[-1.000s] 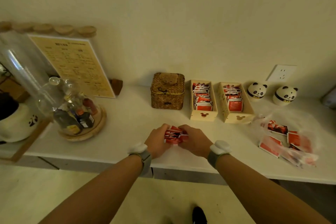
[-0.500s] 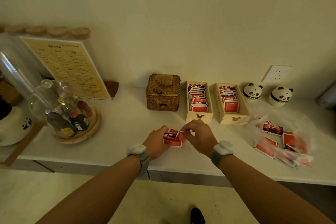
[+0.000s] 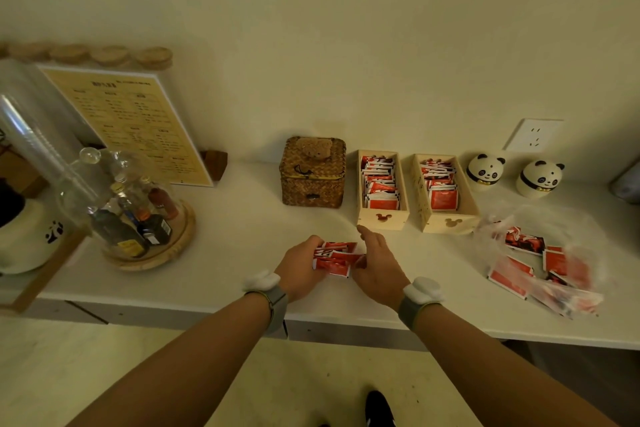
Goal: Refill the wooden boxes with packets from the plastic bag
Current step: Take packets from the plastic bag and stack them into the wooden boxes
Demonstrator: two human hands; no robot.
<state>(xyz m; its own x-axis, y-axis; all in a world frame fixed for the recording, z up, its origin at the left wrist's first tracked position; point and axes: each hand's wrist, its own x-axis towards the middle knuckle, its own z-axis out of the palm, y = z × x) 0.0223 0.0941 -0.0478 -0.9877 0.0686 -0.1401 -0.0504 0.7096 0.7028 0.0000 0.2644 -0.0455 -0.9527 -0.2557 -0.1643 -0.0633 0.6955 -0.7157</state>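
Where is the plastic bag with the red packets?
The plastic bag lies on the counter's right side, just in front of the right wooden box and the panda jars.

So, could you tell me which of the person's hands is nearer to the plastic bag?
The right. The right hand sits at the packet stack, well left of the plastic bag; the left hand grips that stack from farther left.
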